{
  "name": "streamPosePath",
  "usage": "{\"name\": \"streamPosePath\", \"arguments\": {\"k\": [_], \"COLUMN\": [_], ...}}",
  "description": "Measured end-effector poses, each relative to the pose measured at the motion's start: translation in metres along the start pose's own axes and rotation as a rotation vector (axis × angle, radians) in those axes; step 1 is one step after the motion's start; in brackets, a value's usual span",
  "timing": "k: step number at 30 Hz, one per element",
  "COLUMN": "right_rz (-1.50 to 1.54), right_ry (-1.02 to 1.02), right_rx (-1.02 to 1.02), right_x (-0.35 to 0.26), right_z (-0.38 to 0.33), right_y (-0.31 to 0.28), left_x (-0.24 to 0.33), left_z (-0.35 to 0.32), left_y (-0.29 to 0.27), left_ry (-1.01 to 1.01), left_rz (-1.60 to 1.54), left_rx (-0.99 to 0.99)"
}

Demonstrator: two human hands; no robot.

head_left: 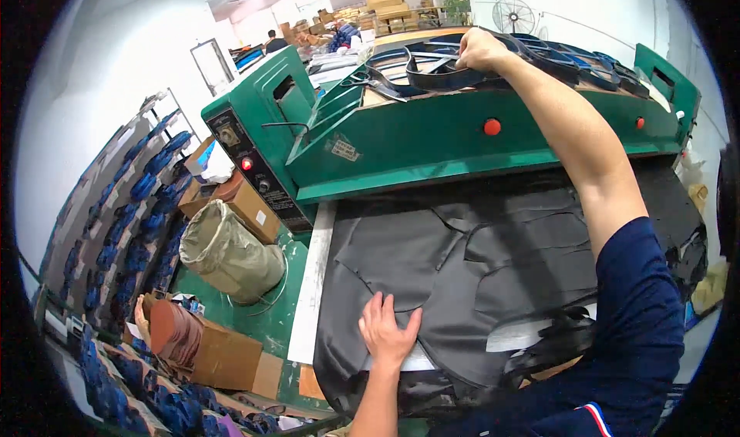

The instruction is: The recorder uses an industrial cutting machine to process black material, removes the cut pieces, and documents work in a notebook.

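Observation:
My left hand (385, 333) lies flat with fingers spread on a black sheet material (401, 256), perhaps leather, near the sheet's front edge. Cut outlines of curved pieces show in this sheet. My right arm stretches up and forward over the green press (416, 148). On top of that machine, my right hand (482, 50) is closed, fingers curled down onto the rim of a dark cutting die (432, 80). Its fingertips are partly hidden. Several similar strip-metal dies (574, 67) lie alongside on the press top.
Red buttons (492, 127) sit on the press front, beside a control panel (254, 171) at its left. Left of the table stand a fabric sack (239, 263) and cardboard boxes (223, 356). A rack of blue-edged dies (116, 213) lines the left wall. A person (274, 44) is far back.

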State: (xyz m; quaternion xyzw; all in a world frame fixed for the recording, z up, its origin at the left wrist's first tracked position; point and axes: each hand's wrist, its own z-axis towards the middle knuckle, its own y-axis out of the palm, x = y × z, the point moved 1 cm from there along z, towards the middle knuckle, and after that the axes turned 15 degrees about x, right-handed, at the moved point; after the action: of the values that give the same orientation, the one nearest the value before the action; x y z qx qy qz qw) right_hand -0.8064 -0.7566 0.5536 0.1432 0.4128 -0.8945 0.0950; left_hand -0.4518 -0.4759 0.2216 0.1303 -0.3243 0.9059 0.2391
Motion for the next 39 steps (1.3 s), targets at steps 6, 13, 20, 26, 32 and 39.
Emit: {"name": "streamPosePath", "arguments": {"k": [6,13,20,26,32,39], "right_rz": [0.006,0.402,0.833,0.826,0.574,0.612], "right_ry": [0.06,-0.369,-0.8,-1.041,-1.018,-0.865], "right_rx": [-0.01,0.531,-0.209,-0.088,-0.191,-0.2], "right_x": [0.008,-0.03,-0.086,-0.101,-0.089,-0.07], "right_z": [0.011,-0.058,-0.313,-0.404,-0.435,-0.445], "right_y": [0.007,-0.016,-0.004,-0.03,-0.067,-0.093], "left_x": [0.003,-0.01,0.113,0.129,0.144,0.176], "left_z": [0.0,0.0,0.036,-0.009,-0.022,-0.009], "left_y": [0.0,-0.006,-0.066,-0.074,-0.099,-0.12], "left_ry": [0.032,-0.022,0.595,0.857,0.948,0.981], "left_rz": [0.023,-0.134,-0.561,-0.505,-0.497,-0.643], "left_rx": [-0.006,0.025,-0.239,-0.482,-0.694,-0.935]}}
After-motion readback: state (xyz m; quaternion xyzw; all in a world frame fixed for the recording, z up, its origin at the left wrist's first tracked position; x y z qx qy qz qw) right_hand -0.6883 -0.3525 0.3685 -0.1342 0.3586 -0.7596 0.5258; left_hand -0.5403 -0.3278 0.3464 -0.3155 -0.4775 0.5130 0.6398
